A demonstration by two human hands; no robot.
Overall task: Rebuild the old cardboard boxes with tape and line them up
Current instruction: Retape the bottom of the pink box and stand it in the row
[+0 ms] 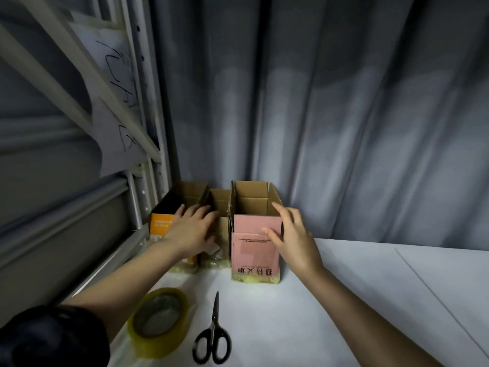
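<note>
- Three open-topped cardboard boxes are standing in a row at the far left of the white table: the pink box rightmost, the plain brown box in the middle, the orange box leftmost.
- The right hand is lying against the pink box's near-right corner, fingers straight, thumb on the pink face (not clenched).
- The left hand is resting flat across the orange and brown boxes, fingers extended.
- The tape roll and black scissors are lying near, well apart from the boxes.
- A metal rack is standing at left, a grey curtain hanging behind.
</note>
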